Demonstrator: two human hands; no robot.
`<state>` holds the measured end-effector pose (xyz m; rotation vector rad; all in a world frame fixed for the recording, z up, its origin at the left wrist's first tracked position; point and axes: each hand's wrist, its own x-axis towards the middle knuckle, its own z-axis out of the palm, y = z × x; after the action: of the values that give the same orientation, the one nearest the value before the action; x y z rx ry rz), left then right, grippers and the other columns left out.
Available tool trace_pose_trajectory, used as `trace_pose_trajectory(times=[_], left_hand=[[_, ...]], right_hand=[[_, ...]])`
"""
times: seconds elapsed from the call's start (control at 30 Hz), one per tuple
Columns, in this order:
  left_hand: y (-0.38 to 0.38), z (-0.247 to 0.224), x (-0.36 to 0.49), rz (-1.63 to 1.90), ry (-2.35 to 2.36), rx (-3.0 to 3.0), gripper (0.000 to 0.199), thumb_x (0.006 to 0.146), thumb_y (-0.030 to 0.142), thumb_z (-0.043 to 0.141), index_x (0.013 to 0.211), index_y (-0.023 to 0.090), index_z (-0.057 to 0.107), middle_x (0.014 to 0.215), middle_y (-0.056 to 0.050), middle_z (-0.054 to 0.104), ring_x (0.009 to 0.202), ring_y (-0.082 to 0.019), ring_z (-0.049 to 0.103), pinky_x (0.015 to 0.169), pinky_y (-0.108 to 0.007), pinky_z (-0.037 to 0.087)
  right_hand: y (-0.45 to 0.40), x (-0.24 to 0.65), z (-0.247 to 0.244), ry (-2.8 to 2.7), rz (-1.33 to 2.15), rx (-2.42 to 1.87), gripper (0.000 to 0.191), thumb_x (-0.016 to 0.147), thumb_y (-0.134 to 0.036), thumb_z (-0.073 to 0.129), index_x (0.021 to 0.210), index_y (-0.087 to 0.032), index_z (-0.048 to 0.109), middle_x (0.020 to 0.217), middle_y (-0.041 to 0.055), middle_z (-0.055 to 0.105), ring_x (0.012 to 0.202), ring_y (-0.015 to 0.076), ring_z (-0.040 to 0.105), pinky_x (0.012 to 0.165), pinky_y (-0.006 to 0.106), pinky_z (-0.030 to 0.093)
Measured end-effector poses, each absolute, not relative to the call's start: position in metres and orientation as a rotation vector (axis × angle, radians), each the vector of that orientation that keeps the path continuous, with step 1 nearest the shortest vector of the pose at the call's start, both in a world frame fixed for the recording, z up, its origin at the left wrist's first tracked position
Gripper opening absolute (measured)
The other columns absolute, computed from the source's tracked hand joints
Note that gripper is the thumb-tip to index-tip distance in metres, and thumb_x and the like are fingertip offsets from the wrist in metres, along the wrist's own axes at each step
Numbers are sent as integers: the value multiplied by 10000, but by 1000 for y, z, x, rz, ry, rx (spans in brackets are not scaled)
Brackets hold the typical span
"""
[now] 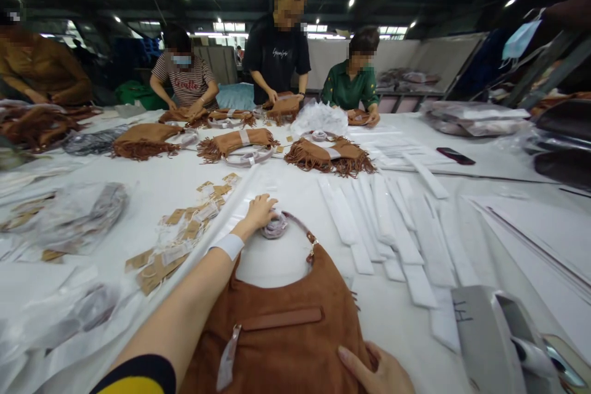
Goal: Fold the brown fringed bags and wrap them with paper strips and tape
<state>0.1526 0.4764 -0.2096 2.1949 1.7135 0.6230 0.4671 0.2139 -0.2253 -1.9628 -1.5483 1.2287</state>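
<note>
At the near side of the table (295,188) lies a brown bag (277,348); I'd keep it flat, easing its handle (300,223) gently. The left hand (259,210) curls at that handle, the right hand (376,372) touches the bag; whether either grip is clenched, I can't tell. Shirt lettering (277,53) and tags (190,231) look too blurred.

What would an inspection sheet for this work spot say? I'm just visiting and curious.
Surface: white table, much of it covered with materials.
Things in hand: brown bag lying flat, its strap partly wrapped.
Clutter: white strips to the right; cardboard tags and crumpled plastic to the left; dark phone-like object farther back.
Hands: left hand at the strap, its grip unclear; right hand on the bag's lower right edge.
Cables: nothing seen for certain.
Surroundings: at least four co-workers opposite, with fringed bags before them.
</note>
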Motion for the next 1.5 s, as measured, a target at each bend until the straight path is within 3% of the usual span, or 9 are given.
trace_pose_trajectory(times=[0.13,0.23,0.37,0.53,0.67,0.87,1.13,1.37,1.5], left_hand=[[428,-177,152,700,1662,2258,414,887,239,525,1297,190,488,1361,-126,489,1281,-274,416,1083,-490,317],[344,-158,146,696,1515,2343,400,941,327,462,1320,198,473,1365,-92,510,1286,-210,431,1109,-405,328],[201,-155,143,514,1466,2529,487,975,380,387,1443,261,325,1494,-75,379,1387,-256,307,1143,-555,229],[101,-187,145,312,1538,2694,804,859,580,532,1489,188,222,1502,-139,356,1397,-346,275,1111,-643,206],[93,-223,136,414,1655,2649,551,917,357,536,1415,181,378,1402,-129,499,1326,-295,409,1088,-581,308],[103,-239,132,678,1644,2548,215,920,259,529,1120,197,578,1216,-92,641,1202,-266,525,1053,-570,356],[102,-244,125,849,1681,2265,252,911,292,524,1149,223,566,1187,-86,645,1207,-267,524,1018,-547,403],[105,-247,127,850,1749,2140,206,899,305,535,1080,234,606,1156,-61,663,1178,-256,544,1028,-544,383],[105,-244,135,883,1789,2121,208,895,279,541,1084,228,610,1149,-57,666,1169,-251,544,1023,-531,380]], right_hand=[[213,463,-224,-1700,955,-2081,539,716,-714,520,769,-198,668,817,96,736,809,299,682,735,379,523],[202,470,-229,-1694,735,-2029,583,755,-708,457,888,-181,666,917,127,728,866,296,679,797,405,526],[159,482,-243,-1614,528,-2066,724,788,-704,387,1198,-132,558,1081,168,687,948,309,669,788,439,543],[82,468,-255,-1834,149,-1944,703,836,-641,440,1363,-178,407,1098,151,642,936,305,639,749,435,543],[58,451,-266,-1969,-90,-1805,578,860,-580,470,1265,-170,516,949,138,613,825,290,608,724,443,530],[87,481,-270,-1981,63,-1644,278,923,-333,419,1026,-193,636,741,39,586,676,186,614,607,307,518],[115,535,-256,-1964,208,-1736,322,794,-189,406,980,-186,670,779,49,607,737,203,624,703,356,536],[97,532,-234,-1996,0,-1539,587,733,-270,500,1317,-216,470,1284,122,524,1171,325,515,984,537,438],[88,503,-220,-2003,0,-1377,494,846,-281,479,1336,-241,431,1277,114,540,1192,294,510,1002,511,428]])
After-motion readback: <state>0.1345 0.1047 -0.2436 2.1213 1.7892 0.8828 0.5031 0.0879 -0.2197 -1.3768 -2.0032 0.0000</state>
